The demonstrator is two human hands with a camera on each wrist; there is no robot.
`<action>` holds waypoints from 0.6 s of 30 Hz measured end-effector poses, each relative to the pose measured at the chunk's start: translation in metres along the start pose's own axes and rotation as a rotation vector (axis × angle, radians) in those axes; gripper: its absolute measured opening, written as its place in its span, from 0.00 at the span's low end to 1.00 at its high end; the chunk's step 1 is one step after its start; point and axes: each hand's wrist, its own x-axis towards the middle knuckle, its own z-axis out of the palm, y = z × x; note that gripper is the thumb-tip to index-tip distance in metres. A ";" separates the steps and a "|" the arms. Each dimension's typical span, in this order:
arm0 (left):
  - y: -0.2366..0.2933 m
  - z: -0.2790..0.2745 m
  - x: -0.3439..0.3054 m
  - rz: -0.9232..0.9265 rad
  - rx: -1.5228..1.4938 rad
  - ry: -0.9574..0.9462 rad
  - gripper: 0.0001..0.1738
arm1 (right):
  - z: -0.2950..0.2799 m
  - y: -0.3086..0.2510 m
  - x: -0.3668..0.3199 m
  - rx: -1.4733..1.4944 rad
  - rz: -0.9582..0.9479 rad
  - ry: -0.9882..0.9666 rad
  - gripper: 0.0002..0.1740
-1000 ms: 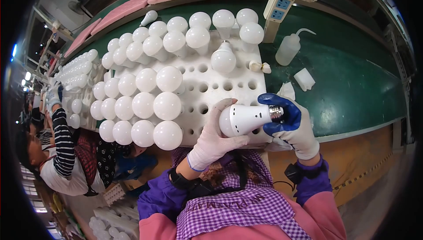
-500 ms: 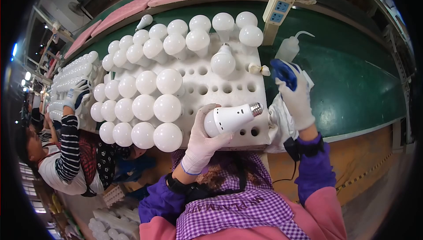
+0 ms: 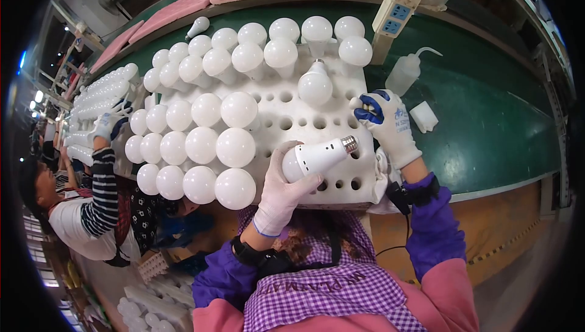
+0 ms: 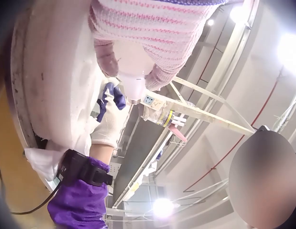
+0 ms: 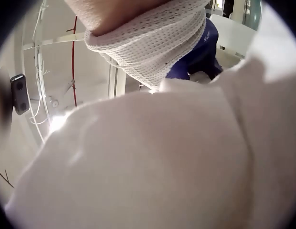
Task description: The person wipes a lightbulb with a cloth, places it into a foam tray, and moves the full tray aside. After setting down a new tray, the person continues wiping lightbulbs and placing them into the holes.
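My left hand (image 3: 277, 195), in a pale glove, grips a white LED bulb (image 3: 322, 156) by its rounded end. The bulb's metal screw base tilts up to the right, above the white foam tray (image 3: 292, 109). At the tray's right edge, my right hand (image 3: 393, 128), in a white glove with blue-coated fingers, pinches a small pale cloth bundle (image 3: 359, 106), mostly hidden by the fingers. In the left wrist view the bulb (image 4: 133, 86) points towards the right hand (image 4: 111, 121). White material fills most of the right wrist view, below the glove (image 5: 148, 47).
Rows of bulbs (image 3: 237, 109) stand in the tray; one bulb (image 3: 315, 88) lies tilted among its holes. A squeeze bottle (image 3: 403, 73), a white block (image 3: 423, 117) and a socket strip (image 3: 393, 18) are at the right. Another person (image 3: 85, 228) works at the left.
My right hand let go of the bulb's screw base, swung out right, then came back left to the cloth bundle. The left hand keeps the bulb, first drawn slightly left.
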 end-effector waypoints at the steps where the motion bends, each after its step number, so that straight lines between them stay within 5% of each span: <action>1: 0.000 0.000 0.000 -0.009 0.002 -0.003 0.39 | -0.003 -0.004 0.000 0.009 0.013 0.007 0.17; 2: 0.001 0.000 0.000 -0.016 0.004 -0.006 0.39 | -0.008 -0.008 -0.001 0.012 0.013 0.007 0.17; 6: -0.004 -0.003 0.000 -0.023 0.046 0.027 0.40 | -0.042 -0.041 -0.019 0.866 0.402 -0.101 0.15; 12: -0.001 -0.001 0.003 0.019 0.204 -0.002 0.39 | -0.068 -0.068 -0.034 0.047 -0.455 -0.215 0.18; 16: 0.002 -0.005 0.003 -0.027 0.161 -0.064 0.41 | -0.057 -0.068 -0.037 0.161 -0.272 -0.253 0.17; 18: 0.000 -0.004 0.002 -0.024 0.183 -0.079 0.41 | -0.066 -0.068 -0.022 0.486 0.140 -0.528 0.13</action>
